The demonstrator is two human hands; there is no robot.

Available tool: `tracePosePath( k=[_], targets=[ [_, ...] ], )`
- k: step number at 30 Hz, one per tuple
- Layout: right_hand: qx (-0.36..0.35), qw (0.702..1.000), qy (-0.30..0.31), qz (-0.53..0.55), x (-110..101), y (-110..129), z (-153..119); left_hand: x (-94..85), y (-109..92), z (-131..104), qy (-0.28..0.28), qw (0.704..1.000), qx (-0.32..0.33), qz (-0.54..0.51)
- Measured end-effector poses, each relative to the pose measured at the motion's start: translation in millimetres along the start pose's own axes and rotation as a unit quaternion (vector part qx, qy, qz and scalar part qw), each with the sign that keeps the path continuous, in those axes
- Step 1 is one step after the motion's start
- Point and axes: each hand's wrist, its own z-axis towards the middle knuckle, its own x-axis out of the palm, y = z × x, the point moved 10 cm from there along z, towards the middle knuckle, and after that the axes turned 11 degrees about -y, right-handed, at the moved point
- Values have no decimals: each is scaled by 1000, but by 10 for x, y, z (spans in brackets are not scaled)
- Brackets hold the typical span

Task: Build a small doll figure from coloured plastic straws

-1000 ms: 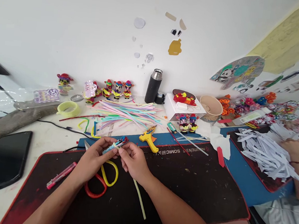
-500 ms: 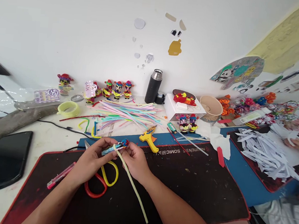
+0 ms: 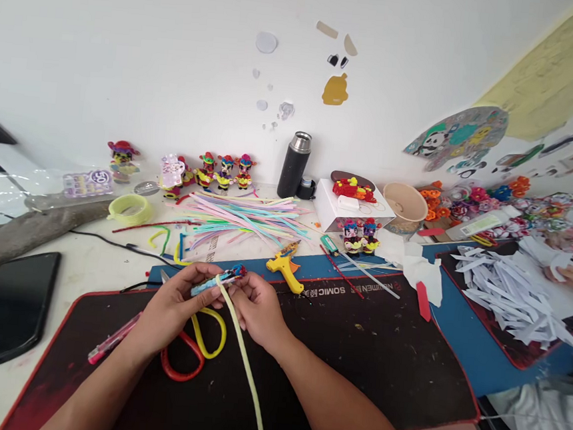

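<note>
Over the dark mat, my left hand (image 3: 177,302) is closed on a small figure (image 3: 210,284) of light blue and dark blue fuzzy stems with a bit of red. My right hand (image 3: 259,308) pinches the figure's dark blue and red end. A pale yellow pipe cleaner (image 3: 247,365) crosses over the figure between my hands, and its long free end hangs down toward the near edge. Scissors (image 3: 182,356) with one red and one yellow handle lie below my left hand, their blades partly hidden by it.
A yellow glue gun (image 3: 286,267) lies beyond my right hand. Behind it are a pile of pastel pipe cleaners (image 3: 246,218), a black flask (image 3: 295,165) and small finished figures (image 3: 224,173). A phone (image 3: 10,311) is at left. Another person's hand (image 3: 569,274) touches paper strips (image 3: 510,295) at right.
The pale yellow pipe cleaner's free end has swung down and nearer, now reaching the bottom of the view. The figure has shifted slightly left in my hands.
</note>
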Motion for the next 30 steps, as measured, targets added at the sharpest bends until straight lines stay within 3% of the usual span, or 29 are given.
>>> tracePosePath(
  k=[10, 18, 22, 30],
  targets=[
    [-6, 1000, -8, -15, -21, 36, -15, -107, 134, 13, -40, 997, -46, -56],
    [-5, 1000, -7, -15, -21, 33, -11, -150, 108, 26, -64, 998, -26, 13],
    [-4, 1000, 4, -12, -1, 9, -8, -148, 16, 12, -86, 993, 22, 80],
    [-9, 999, 32, -7, 47, -14, -15, -85, -195, -60, -110, 954, 147, 236]
  ],
)
